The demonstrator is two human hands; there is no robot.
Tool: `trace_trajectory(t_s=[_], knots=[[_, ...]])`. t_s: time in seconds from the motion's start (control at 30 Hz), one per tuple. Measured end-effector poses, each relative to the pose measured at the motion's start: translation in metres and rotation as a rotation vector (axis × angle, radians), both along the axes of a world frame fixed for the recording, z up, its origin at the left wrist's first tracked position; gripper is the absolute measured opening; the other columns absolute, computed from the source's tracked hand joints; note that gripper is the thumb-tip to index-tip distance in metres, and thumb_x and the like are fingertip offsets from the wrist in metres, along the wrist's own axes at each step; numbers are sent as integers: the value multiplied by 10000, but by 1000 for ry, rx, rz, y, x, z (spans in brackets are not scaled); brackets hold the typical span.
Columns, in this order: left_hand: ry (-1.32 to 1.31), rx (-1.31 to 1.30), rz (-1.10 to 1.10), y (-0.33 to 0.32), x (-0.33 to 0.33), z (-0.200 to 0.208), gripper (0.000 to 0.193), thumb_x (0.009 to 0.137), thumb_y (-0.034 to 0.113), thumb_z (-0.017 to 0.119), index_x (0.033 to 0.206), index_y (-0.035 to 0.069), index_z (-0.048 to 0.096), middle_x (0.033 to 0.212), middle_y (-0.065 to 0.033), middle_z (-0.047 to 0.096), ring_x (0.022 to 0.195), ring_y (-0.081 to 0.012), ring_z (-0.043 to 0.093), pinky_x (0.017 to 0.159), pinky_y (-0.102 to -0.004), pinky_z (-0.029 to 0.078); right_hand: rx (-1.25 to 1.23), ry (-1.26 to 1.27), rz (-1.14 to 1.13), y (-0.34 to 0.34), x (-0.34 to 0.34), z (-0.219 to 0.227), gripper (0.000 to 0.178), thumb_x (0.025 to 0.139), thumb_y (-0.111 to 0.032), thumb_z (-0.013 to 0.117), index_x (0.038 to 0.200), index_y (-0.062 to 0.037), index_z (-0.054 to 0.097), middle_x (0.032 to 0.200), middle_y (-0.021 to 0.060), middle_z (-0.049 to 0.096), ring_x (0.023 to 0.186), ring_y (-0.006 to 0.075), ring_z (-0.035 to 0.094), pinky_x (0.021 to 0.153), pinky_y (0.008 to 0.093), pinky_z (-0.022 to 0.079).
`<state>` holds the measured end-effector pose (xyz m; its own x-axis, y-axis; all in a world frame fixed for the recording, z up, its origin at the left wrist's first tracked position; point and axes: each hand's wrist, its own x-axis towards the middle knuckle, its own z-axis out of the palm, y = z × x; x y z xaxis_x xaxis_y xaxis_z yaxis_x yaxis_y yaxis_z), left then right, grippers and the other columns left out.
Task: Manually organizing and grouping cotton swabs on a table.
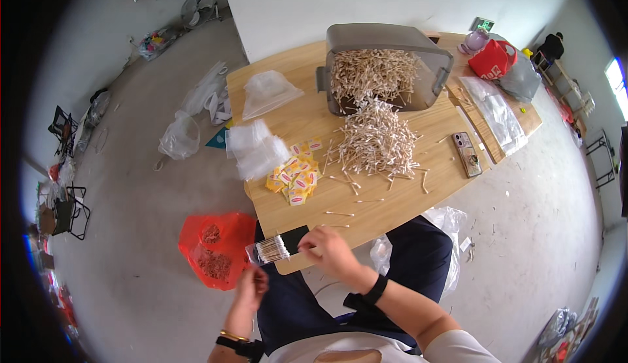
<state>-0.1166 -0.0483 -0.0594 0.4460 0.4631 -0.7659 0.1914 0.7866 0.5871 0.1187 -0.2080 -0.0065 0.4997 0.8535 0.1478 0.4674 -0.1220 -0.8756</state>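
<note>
At the near left edge of the table lies a clear plastic bag with a row of cotton swabs (273, 249) in it, partly over a black flat pad (296, 237). Just below the bag is my left hand (251, 287), apart from it, its fingers curled in and nothing visible in them. My right hand (327, 250) is over the right end of the pad, fingertips bunched together; whatever may be between them is hidden. A few single swabs (340, 214) lie on the wood above my right hand. Farther back spreads a big heap of loose swabs (379, 142).
A grey translucent bin (435, 69) lies on its side, spilling swabs. Yellow-and-white packets (297, 178) and clear bags (256, 148) sit at left; a phone (466, 155) is at right. On the floor stands a red bag (196, 222) with reddish bits inside.
</note>
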Motion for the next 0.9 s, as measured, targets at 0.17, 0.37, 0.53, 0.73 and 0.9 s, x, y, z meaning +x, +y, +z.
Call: trace_trajectory(t_s=[0.17,0.37,0.53,0.73,0.9], knots=[[368,660,87,113,-73,-19,615,990,534,559,1356,41,526,1310,-160,588,1190,-286,590,891,-391,540,-94,-234,-372,-28,83,-32,99,786,-94,717,873,-74,673,895,89,660,882,311,612,811,423,493],[526,1335,-435,98,-18,17,603,982,409,611,1430,39,450,1510,-209,414,1414,-379,372,1163,-496,301,-190,-346,-572,-24,130,-50,199,767,-146,752,930,-88,653,963,99,649,969,320,592,841,416,487],[144,1641,-605,-6,93,68,503,933,236,659,1370,46,497,1463,-205,446,1368,-415,413,1129,-529,337,-256,-416,-607,9,134,-68,151,781,-135,744,889,-91,648,949,101,626,974,326,575,862,422,482],[37,1725,-974,-68,159,31,689,936,313,656,1474,-17,381,1573,-252,309,1479,-446,260,1204,-561,232,-189,-338,-339,-6,106,-71,89,791,-91,707,866,-97,660,912,98,622,955,326,564,857,422,482],[154,1816,-1106,-72,185,-10,821,961,429,580,1542,-52,258,1619,-260,232,1515,-440,187,1227,-575,151,-82,-279,-337,-30,102,-53,72,788,-81,691,855,-94,668,895,93,624,941,326,566,843,424,487]])
